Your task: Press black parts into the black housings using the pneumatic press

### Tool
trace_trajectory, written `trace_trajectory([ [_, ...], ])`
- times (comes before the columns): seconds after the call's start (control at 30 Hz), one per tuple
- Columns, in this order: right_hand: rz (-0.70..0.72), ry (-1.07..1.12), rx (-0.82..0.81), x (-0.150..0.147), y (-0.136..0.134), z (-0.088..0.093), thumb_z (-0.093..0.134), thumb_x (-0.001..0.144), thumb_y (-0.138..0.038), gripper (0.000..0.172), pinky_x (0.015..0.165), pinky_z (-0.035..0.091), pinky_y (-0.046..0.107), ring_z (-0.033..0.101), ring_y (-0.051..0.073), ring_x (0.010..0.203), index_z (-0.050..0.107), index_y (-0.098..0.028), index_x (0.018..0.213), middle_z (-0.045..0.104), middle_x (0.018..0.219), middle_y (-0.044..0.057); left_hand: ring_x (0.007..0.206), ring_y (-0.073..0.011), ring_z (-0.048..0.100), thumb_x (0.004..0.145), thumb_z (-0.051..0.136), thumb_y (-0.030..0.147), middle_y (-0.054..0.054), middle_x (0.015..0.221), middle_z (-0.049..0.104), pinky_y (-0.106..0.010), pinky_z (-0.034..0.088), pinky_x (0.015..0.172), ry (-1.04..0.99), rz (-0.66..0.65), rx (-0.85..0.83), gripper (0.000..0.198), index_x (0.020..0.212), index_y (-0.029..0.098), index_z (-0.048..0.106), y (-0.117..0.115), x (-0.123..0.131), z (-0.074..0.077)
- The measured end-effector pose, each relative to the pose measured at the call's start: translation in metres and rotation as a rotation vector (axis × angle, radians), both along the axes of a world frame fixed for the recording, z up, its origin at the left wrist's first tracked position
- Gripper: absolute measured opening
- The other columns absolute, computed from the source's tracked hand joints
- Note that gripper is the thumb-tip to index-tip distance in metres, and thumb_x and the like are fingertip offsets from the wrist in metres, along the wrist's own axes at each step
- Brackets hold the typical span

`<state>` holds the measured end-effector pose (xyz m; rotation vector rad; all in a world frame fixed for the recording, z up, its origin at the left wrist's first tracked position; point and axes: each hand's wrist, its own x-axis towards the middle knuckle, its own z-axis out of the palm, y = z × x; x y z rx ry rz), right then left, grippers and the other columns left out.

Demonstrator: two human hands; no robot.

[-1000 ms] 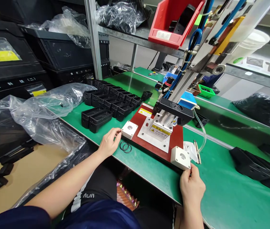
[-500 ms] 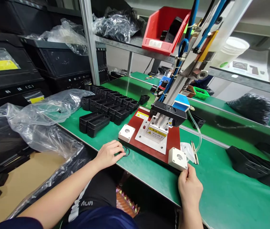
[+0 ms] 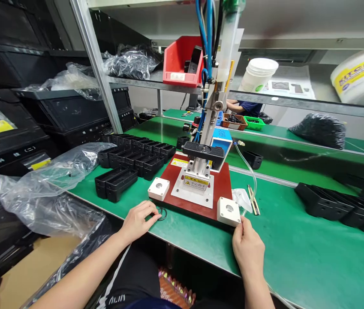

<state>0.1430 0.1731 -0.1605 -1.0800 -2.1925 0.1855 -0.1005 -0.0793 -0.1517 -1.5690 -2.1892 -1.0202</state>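
Note:
My left hand (image 3: pixel 139 220) rests on the green bench with its fingertips curled onto thin black rubber rings (image 3: pixel 161 213) lying by the front left corner of a red press base (image 3: pixel 222 186). My right hand (image 3: pixel 247 245) sits at the bench edge, fingers bent and touching the lower side of the right white button block (image 3: pixel 229 210). A second white button block (image 3: pixel 158 189) stands at the base's left corner. On the press fixture a black ribbed plastic part (image 3: pixel 203 151) sits under the vertical column (image 3: pixel 216 92).
Rows of black plastic housings (image 3: pixel 132 157) lie left of the press, more (image 3: pixel 332 205) at the right. Clear plastic bags (image 3: pixel 45 182) hang off the bench's left end. A shelf carries a red bin (image 3: pixel 181 64) and white buckets (image 3: pixel 258 74). Another person's arm (image 3: pixel 237 104) shows behind.
My left hand slid from the left button block down onto the black rings. The camera tilted up and shifted right, so more shelf shows. My right hand stayed at the right button block.

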Motion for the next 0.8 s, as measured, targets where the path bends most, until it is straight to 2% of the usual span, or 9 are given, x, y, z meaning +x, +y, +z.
trace_trajectory([
  [0.13, 0.021, 0.011, 0.038, 0.001, 0.000, -0.002, 0.030, 0.093, -0.036, 0.041, 0.065, 0.043, 0.032, 0.063, 0.023, 0.071, 0.062, -0.015, 0.106, 0.070, 0.084, 0.010, 0.075, -0.0149, 0.061, 0.091, 0.057, 0.022, -0.002, 0.078, 0.063, -0.027, 0.050, 0.067, -0.014, -0.009, 0.098, 0.014, 0.077, 0.019, 0.060, 0.000, 0.004, 0.002],
  [0.23, 0.035, 0.004, 0.073, 0.001, 0.000, -0.003, 0.029, 0.095, -0.034, 0.040, 0.064, 0.043, 0.031, 0.063, 0.022, 0.071, 0.062, -0.014, 0.106, 0.069, 0.083, 0.009, 0.075, -0.0147, 0.060, 0.090, 0.057, 0.016, -0.002, 0.077, 0.061, -0.027, 0.050, 0.067, -0.014, 0.028, 0.271, 0.012, 0.078, 0.019, 0.059, 0.001, 0.008, 0.020],
  [0.3, 0.043, 0.001, 0.091, 0.000, 0.000, -0.003, 0.029, 0.096, -0.033, 0.039, 0.063, 0.043, 0.031, 0.063, 0.022, 0.070, 0.062, -0.014, 0.106, 0.069, 0.083, 0.009, 0.075, -0.0149, 0.059, 0.088, 0.058, 0.012, -0.002, 0.078, 0.061, -0.028, 0.050, 0.068, 0.057, 0.054, 0.384, 0.011, 0.080, 0.019, 0.059, 0.009, 0.009, 0.044],
  [0.37, 0.043, 0.000, 0.107, 0.000, 0.000, -0.003, 0.029, 0.096, -0.032, 0.038, 0.062, 0.043, 0.031, 0.062, 0.021, 0.066, 0.062, -0.015, 0.105, 0.068, 0.080, 0.008, 0.075, -0.0154, 0.058, 0.087, 0.060, 0.012, -0.002, 0.077, 0.062, -0.030, 0.049, 0.070, 0.169, 0.040, 0.485, 0.009, 0.081, 0.019, 0.060, 0.025, 0.009, 0.076],
  [0.47, 0.053, 0.020, 0.133, -0.001, 0.000, -0.002, 0.029, 0.096, -0.031, 0.038, 0.059, 0.043, 0.031, 0.061, 0.021, 0.063, 0.062, -0.015, 0.104, 0.068, 0.076, 0.008, 0.075, -0.0166, 0.058, 0.087, 0.062, 0.017, -0.002, 0.075, 0.063, -0.033, 0.050, 0.072, 0.328, -0.052, 0.583, 0.009, 0.079, 0.019, 0.060, 0.062, 0.005, 0.127],
  [0.57, 0.069, 0.043, 0.144, -0.001, 0.000, -0.001, 0.029, 0.097, -0.031, 0.036, 0.059, 0.044, 0.031, 0.062, 0.020, 0.063, 0.061, -0.016, 0.102, 0.068, 0.076, 0.007, 0.085, -0.0184, 0.061, 0.089, 0.061, 0.024, -0.004, 0.081, 0.066, -0.036, 0.052, 0.080, 0.433, -0.119, 0.556, 0.014, 0.076, 0.019, 0.060, 0.106, -0.001, 0.164],
  [0.67, 0.077, 0.053, 0.151, -0.001, -0.001, -0.001, 0.029, 0.098, -0.031, 0.035, 0.059, 0.045, 0.031, 0.062, 0.020, 0.063, 0.060, -0.017, 0.102, 0.068, 0.076, 0.006, 0.098, -0.0210, 0.064, 0.092, 0.057, 0.029, -0.008, 0.097, 0.069, -0.038, 0.053, 0.086, 0.432, -0.146, 0.466, 0.021, 0.074, 0.018, 0.059, 0.142, -0.006, 0.179],
  [0.8, 0.096, 0.075, 0.156, 0.000, -0.002, -0.001, 0.029, 0.099, -0.030, 0.033, 0.060, 0.045, 0.031, 0.063, 0.021, 0.064, 0.059, -0.017, 0.103, 0.067, 0.073, 0.005, 0.097, -0.0210, 0.067, 0.093, 0.055, 0.026, -0.010, 0.102, 0.070, -0.036, 0.054, 0.083, 0.339, -0.187, 0.361, 0.019, 0.076, 0.017, 0.058, 0.164, -0.011, 0.180],
])
